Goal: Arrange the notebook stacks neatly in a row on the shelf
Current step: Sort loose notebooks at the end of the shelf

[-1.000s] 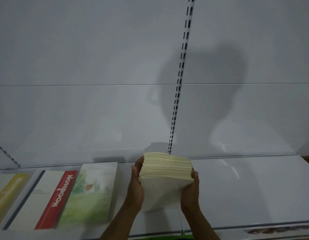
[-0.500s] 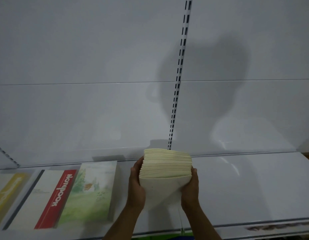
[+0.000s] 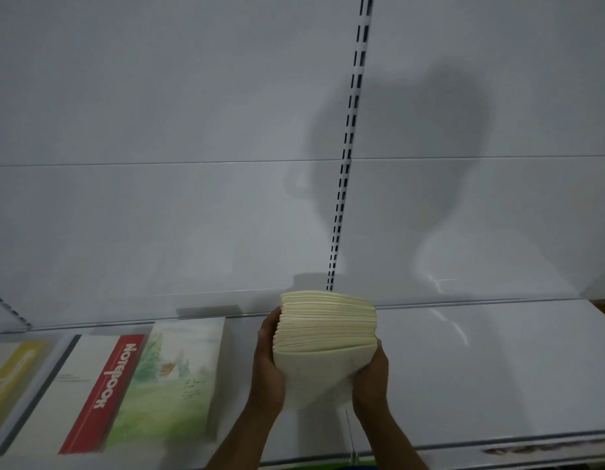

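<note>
A thick stack of cream notebooks is tilted up with its page edges toward me, held a little above the white shelf. My left hand grips its left side and my right hand grips its right side, fingers curled under the bottom cover. To the left, three stacks lie flat in a row: a green landscape-cover stack, a white and red "Notebook" stack and a yellow stack cut off by the frame edge.
A slotted upright runs down the white back panel behind the held stack. The shelf's front lip runs along the bottom right. A seam divides the shelf boards just below my right wrist.
The held stack has tipped slightly further, its bottom cover bowing more. Both hands stay in about the same place over the shelf.
</note>
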A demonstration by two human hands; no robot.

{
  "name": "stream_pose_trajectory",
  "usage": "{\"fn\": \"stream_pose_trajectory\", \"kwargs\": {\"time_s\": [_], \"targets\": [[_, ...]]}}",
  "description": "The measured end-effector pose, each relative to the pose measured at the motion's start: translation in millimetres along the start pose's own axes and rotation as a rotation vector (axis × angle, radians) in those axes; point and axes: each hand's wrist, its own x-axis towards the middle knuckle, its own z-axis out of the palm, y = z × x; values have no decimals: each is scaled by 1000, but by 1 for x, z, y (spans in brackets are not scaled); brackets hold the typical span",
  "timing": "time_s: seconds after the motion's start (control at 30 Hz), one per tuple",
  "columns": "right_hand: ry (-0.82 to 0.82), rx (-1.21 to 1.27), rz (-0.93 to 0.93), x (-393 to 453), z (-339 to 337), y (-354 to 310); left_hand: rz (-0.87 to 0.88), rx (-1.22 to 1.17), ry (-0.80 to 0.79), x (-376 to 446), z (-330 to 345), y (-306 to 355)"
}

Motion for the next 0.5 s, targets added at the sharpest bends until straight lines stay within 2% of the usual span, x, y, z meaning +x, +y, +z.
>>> {"fn": "stream_pose_trajectory", "kwargs": {"time_s": [0.13, 0.23, 0.37, 0.5], "targets": [[-13, -21, 44, 1, -3, 6, -14, 25, -46, 4, -2, -4], [-7, -24, 10, 2, -1, 2, -25, 5, -54, 5, -5, -9], [57, -59, 13, 6, 7, -8, -96, 2, 111, 10, 2, -4], [90, -109, 271, 17, 12, -33, -187, 230, 252, 30, 12, 1]]}}
